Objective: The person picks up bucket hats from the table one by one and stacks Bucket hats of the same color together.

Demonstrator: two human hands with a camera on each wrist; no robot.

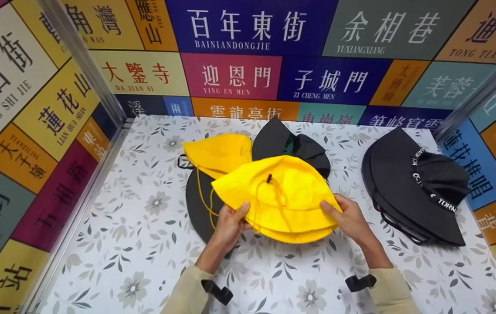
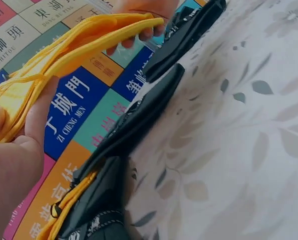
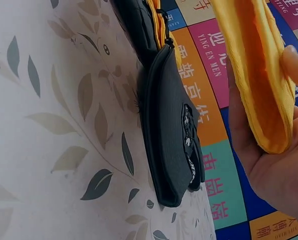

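A yellow bucket hat (image 1: 293, 187), folded flat with a cord on it, is held up over the table between both hands. My left hand (image 1: 229, 220) pinches its brim at the lower left, thumb on top. At the right end, my right hand (image 1: 347, 214) grips the brim, its thumb on the upper face and fingers beneath. In the right wrist view the yellow brim (image 3: 261, 75) gapes slightly between layers. Behind the held hat lie another yellow hat (image 1: 219, 152) on a dark hat (image 1: 200, 205), and a black hat (image 1: 274, 139).
Stacked black hats (image 1: 418, 187) with white lettering on the band lie at the right of the table (image 1: 113, 244), which has a floral cover. Walls printed with coloured street-name signs (image 1: 248, 30) enclose the table at the back and both sides.
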